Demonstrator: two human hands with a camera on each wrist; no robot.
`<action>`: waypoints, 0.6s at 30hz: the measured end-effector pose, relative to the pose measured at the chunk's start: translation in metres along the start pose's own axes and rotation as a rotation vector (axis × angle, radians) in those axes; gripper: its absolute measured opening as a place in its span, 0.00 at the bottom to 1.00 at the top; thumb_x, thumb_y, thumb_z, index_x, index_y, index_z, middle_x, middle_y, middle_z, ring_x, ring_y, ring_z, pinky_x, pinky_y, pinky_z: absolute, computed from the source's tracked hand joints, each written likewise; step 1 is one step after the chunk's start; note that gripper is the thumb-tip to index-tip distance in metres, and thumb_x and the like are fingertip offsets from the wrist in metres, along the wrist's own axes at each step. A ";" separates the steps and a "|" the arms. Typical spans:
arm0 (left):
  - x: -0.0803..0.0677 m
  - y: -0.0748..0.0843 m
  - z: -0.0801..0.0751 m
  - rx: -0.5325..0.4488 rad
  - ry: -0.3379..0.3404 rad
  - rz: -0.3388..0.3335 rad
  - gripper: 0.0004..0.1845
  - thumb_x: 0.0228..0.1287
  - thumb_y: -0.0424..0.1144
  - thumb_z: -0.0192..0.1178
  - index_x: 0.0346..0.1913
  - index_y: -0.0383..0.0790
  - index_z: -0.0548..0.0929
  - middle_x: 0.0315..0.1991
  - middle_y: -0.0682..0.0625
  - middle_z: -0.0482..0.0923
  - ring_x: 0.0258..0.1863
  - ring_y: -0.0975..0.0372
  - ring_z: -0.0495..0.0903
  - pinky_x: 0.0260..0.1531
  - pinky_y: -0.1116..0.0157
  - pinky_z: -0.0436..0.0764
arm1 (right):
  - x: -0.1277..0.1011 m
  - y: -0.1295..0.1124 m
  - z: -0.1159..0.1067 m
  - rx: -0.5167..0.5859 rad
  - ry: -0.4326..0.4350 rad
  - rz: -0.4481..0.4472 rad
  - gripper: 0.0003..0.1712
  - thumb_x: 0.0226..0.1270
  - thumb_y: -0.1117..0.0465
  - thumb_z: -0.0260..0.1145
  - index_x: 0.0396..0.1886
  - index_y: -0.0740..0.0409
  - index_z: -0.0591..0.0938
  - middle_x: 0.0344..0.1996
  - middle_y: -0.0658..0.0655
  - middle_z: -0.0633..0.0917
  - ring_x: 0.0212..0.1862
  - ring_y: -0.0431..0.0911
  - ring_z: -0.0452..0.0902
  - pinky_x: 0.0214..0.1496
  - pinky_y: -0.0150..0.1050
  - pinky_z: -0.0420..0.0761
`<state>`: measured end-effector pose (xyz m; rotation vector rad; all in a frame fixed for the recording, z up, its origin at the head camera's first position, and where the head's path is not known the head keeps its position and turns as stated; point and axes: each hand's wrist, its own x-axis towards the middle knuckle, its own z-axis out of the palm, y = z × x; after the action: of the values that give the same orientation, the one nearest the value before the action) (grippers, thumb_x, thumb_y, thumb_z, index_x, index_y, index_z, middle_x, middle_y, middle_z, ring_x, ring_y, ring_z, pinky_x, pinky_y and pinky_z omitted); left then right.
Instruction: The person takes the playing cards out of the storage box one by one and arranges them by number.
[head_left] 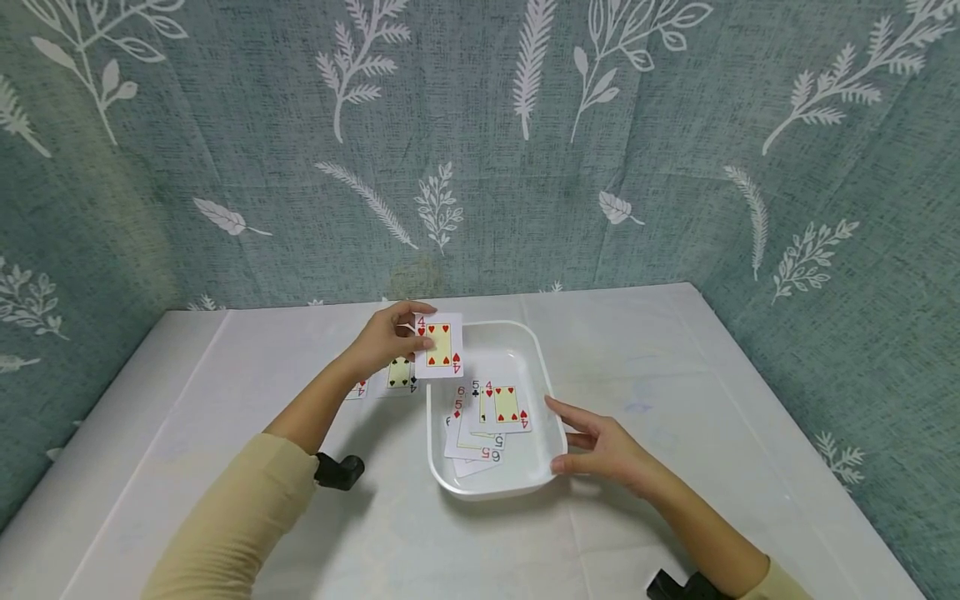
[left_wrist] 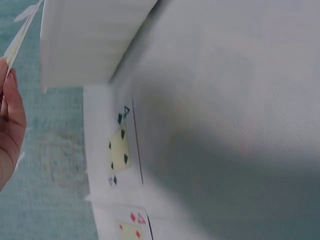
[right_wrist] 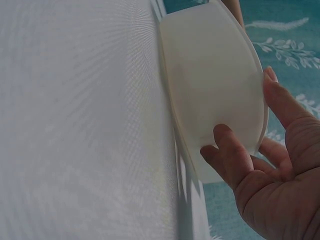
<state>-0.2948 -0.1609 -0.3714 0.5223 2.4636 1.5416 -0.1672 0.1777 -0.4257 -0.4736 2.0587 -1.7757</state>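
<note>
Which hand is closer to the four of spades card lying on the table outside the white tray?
Left. The left hand hovers just above the four of spades card, holding a four of hearts card. The right hand rests against the white plastic tray, farther away.

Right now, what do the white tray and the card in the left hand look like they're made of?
The tray looks like smooth white plastic: rounded moulded corners, a soft sheen, slightly translucent in the right wrist view. The card the left hand pinches looks like thin coated paper, flat and stiff; plastic is possible.

Curtained tabletop (head_left: 675,350) recording setup
</note>
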 end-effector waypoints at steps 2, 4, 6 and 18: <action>-0.002 -0.002 -0.004 -0.005 0.008 -0.003 0.28 0.59 0.33 0.65 0.63 0.39 0.70 0.40 0.42 0.74 0.33 0.60 0.79 0.33 0.55 0.82 | 0.000 0.000 0.000 -0.007 0.004 0.002 0.50 0.51 0.64 0.75 0.72 0.59 0.60 0.70 0.67 0.60 0.63 0.62 0.67 0.50 0.38 0.80; -0.005 -0.005 -0.008 -0.008 0.013 -0.006 0.28 0.60 0.32 0.64 0.64 0.38 0.70 0.39 0.43 0.74 0.32 0.61 0.79 0.33 0.55 0.82 | 0.001 -0.001 0.000 -0.011 0.007 0.005 0.50 0.51 0.64 0.75 0.72 0.58 0.60 0.70 0.67 0.61 0.64 0.62 0.67 0.50 0.38 0.80; -0.007 -0.008 -0.010 -0.015 0.021 -0.005 0.28 0.60 0.32 0.64 0.64 0.37 0.70 0.39 0.43 0.74 0.32 0.61 0.79 0.33 0.55 0.82 | 0.001 -0.001 0.000 -0.017 0.011 0.009 0.50 0.51 0.63 0.75 0.72 0.58 0.60 0.70 0.66 0.61 0.64 0.61 0.67 0.50 0.38 0.80; -0.025 -0.029 -0.027 -0.071 0.106 -0.009 0.29 0.60 0.32 0.64 0.64 0.38 0.69 0.36 0.47 0.67 0.32 0.65 0.78 0.32 0.64 0.82 | 0.000 -0.001 0.001 -0.044 0.024 0.022 0.50 0.51 0.62 0.75 0.72 0.58 0.61 0.69 0.66 0.61 0.63 0.61 0.69 0.50 0.39 0.80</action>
<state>-0.2861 -0.2045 -0.3865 0.4268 2.4732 1.6873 -0.1663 0.1767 -0.4246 -0.4426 2.1158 -1.7348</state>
